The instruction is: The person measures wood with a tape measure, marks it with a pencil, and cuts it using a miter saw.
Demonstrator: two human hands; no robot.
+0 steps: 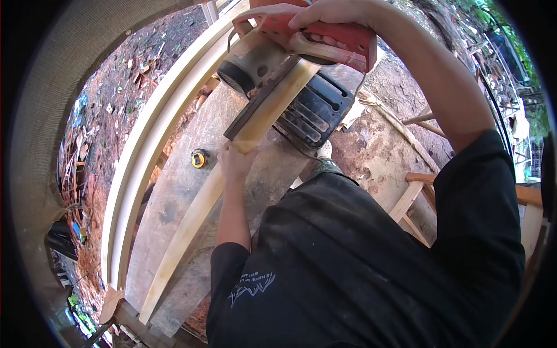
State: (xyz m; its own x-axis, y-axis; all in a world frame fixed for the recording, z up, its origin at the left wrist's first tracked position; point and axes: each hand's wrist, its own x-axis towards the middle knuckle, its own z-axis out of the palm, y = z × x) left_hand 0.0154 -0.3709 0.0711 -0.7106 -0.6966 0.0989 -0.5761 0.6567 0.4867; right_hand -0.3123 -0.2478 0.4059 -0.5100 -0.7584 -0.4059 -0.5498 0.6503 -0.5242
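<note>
My right hand (339, 13) is closed on the red handle of a red and grey power saw (264, 61), at the top of the view; the blade is hidden. A slotted black metal base (316, 107) shows under the saw. My left hand (235, 163) grips a long, pale wooden strip (188, 235), just short of a dark straight bar (261, 95). The strip runs beside the bar, and its far end reaches under the saw's body. Its near end extends to the lower left.
A yellow and black tape measure (199, 158) lies on the worn grey work board (174, 197). Long pale grooved beams (136, 156) run along the board's left side. A wooden frame (413, 200) stands at the right, by bare dirt. Scraps litter the ground at left.
</note>
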